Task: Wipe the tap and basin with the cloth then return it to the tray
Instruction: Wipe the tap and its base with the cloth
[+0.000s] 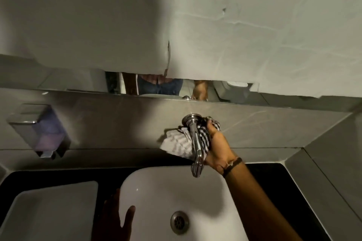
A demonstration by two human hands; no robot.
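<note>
A chrome wall tap [194, 143] juts out over the white basin [156, 188], whose metal drain [179, 222] shows near the bottom. My right hand [217, 146] grips a black-and-white striped cloth [177, 144] and presses it around the tap's neck from the right; part of the cloth hangs to the tap's left. My left hand [115, 219] rests flat on the basin's left rim with its fingers apart, holding nothing. A white rectangular tray [49, 211] lies on the black counter to the left of the basin.
A soap dispenser [39, 129] with purple liquid is fixed to the grey tiled wall at the left. A mirror strip [156, 86] runs above the tiles, mostly covered by pale sheeting. The black counter [274, 172] meets a tiled side wall at the right.
</note>
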